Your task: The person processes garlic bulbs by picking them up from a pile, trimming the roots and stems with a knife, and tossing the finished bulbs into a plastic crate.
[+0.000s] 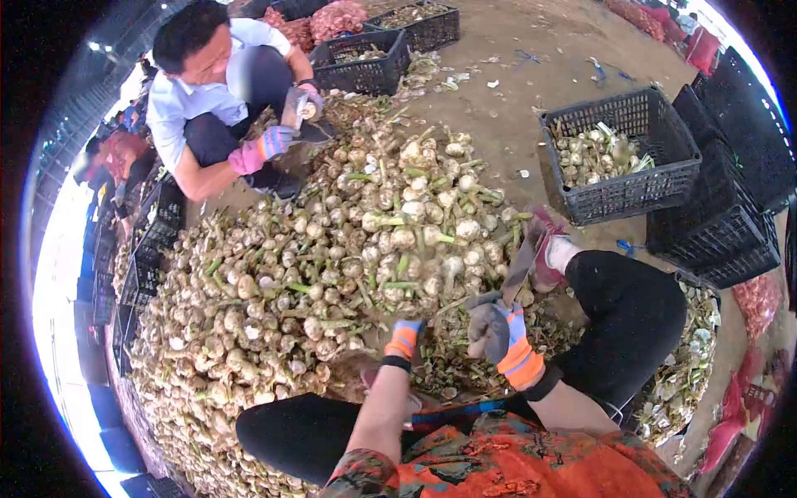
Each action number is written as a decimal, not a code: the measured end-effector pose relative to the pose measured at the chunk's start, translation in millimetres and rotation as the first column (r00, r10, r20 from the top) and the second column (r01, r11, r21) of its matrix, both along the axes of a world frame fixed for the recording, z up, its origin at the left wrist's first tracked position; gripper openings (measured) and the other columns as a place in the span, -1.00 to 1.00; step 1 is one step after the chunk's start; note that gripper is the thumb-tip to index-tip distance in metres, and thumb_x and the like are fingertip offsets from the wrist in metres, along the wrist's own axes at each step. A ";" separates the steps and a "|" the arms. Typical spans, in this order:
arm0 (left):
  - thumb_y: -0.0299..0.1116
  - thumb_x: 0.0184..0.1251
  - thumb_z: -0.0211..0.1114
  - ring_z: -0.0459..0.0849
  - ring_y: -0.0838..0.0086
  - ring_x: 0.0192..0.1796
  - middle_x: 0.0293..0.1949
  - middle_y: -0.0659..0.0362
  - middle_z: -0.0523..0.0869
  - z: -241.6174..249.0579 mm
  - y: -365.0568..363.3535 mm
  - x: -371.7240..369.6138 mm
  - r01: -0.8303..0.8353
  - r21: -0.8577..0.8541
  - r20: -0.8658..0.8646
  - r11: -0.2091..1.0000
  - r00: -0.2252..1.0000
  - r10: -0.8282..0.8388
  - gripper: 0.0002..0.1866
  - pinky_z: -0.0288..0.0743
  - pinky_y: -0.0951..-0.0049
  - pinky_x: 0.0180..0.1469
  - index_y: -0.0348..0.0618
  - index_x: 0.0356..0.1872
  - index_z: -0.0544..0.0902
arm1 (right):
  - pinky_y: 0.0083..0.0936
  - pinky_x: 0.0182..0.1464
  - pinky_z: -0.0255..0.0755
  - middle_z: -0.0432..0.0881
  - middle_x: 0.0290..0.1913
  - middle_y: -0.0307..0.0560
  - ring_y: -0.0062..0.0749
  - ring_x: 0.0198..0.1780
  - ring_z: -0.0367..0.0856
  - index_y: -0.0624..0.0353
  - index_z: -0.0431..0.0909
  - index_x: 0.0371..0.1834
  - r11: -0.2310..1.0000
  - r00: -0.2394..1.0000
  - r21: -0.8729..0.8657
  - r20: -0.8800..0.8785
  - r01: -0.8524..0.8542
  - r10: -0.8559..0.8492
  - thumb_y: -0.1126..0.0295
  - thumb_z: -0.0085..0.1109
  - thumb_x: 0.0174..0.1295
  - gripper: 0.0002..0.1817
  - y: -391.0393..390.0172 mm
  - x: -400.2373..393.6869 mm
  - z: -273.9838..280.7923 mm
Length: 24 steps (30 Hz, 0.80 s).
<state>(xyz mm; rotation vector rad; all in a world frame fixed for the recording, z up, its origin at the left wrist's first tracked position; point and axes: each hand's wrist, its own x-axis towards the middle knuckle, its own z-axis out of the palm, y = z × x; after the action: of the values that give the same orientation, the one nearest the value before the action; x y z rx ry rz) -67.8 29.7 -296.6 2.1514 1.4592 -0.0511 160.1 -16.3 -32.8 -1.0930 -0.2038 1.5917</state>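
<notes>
My right hand (pixel 501 336), in a grey and orange striped glove, is closed round the handle of a wide-bladed knife (pixel 523 259). The blade points up and away from me, close to my right shoe (pixel 544 249). My left hand (pixel 405 339), gloved the same way, is low at the near edge of a big heap of garlic bulbs (pixel 315 274) with cut green stems. Its fingers are blurred and partly hidden, so I cannot make out a hold. Just beyond it, one garlic bulb (pixel 452 267) looks smeared. Cut stems and peelings (pixel 448 357) lie between my legs.
Across the heap a co-worker (pixel 195 104) crouches, gloved, with a blade and a garlic bulb in hand. A black crate (pixel 635 192) with some garlic stands to the right, beside stacked crates (pixel 714 228). More crates (pixel 361 75) and filled red net bags (pixel 336 18) are at the back.
</notes>
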 end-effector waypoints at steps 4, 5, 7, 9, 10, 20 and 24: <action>-0.08 0.20 0.01 0.55 0.16 -0.06 -0.16 0.07 0.63 33.1 -17.9 44.4 -0.051 -0.146 -0.373 0.988 0.928 -0.007 -0.62 0.43 0.27 -0.07 0.02 -0.04 0.54 | -0.60 -0.62 0.26 0.34 -0.68 -0.19 -0.51 -0.70 0.33 0.30 0.37 -0.38 0.977 0.977 0.200 0.211 -0.078 0.035 0.26 0.10 0.07 -0.71 -0.1 7.8 -1.1; -0.08 0.20 0.01 0.55 0.16 -0.06 -0.16 0.07 0.63 37.4 -22.2 45.2 -0.052 -0.153 -0.373 0.987 0.928 -0.009 -0.62 0.43 0.27 -0.07 0.02 -0.04 0.54 | -0.60 -0.62 0.26 0.35 -0.67 -0.18 -0.51 -0.69 0.34 0.31 0.37 -0.36 0.981 0.986 0.182 0.163 -0.074 0.044 0.27 0.10 0.07 -0.71 0.4 8.8 1.8; -0.19 0.21 0.02 0.59 0.19 -0.16 -0.24 0.09 0.64 42.8 -25.7 38.2 -0.138 -0.017 -0.052 0.990 0.989 0.137 -0.67 0.45 0.28 -0.14 -0.05 -0.07 0.55 | -0.59 -0.60 0.26 0.37 -0.65 -0.16 -0.49 -0.68 0.35 0.34 0.40 -0.36 0.972 0.994 0.222 0.098 -0.075 0.054 0.32 0.15 0.03 -0.72 0.3 10.6 -14.0; -0.23 0.21 0.02 0.59 0.20 -0.22 -0.26 0.09 0.65 22.3 -20.4 33.5 -0.183 -0.063 0.121 0.981 0.974 0.189 -0.69 0.45 0.27 -0.19 -0.07 -0.08 0.55 | -0.59 -0.61 0.26 0.37 -0.65 -0.16 -0.49 -0.68 0.35 0.34 0.41 -0.39 0.980 0.995 0.192 0.089 -0.058 0.041 0.33 0.16 0.02 -0.74 5.7 9.3 -10.7; -0.26 0.21 0.02 0.60 0.21 -0.28 -0.28 0.09 0.65 1.8 -21.3 29.4 -0.219 -0.125 0.287 0.968 0.926 0.246 -0.70 0.45 0.26 -0.23 -0.08 -0.09 0.55 | -0.59 -0.62 0.26 0.37 -0.66 -0.16 -0.49 -0.68 0.35 0.33 0.42 -0.42 0.988 0.996 0.151 0.081 -0.043 0.031 0.34 0.18 0.01 -0.75 3.6 8.0 -8.4; -0.23 0.17 0.04 0.52 0.21 -0.02 -0.03 0.07 0.56 -23.0 -28.5 70.3 0.030 0.036 -0.102 0.999 0.994 -0.027 -0.61 0.36 0.32 0.01 -0.01 0.04 0.47 | -0.63 -0.68 0.23 0.45 -0.64 -0.15 -0.57 -0.71 0.36 0.33 0.43 -0.53 0.974 0.955 0.221 0.296 -0.055 -0.013 0.48 0.10 -0.10 -0.87 -7.6 13.9 26.7; -0.27 0.09 0.10 0.50 0.27 0.04 0.08 0.11 0.48 3.3 -23.2 67.0 -0.062 -0.132 0.332 0.989 0.938 0.103 -0.52 0.35 0.40 0.09 -0.10 0.10 0.43 | -0.63 -0.69 0.23 0.47 -0.63 -0.13 -0.57 -0.71 0.37 0.32 0.43 -0.53 0.970 0.956 0.241 0.289 -0.017 -0.055 0.48 0.10 -0.08 -0.88 -0.5 11.9 15.4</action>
<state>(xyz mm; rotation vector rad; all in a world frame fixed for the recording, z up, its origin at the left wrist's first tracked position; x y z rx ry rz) -0.8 6.6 -293.2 1.8887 1.3070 0.2453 172.0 -16.8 -17.4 -1.1308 -0.5698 1.3402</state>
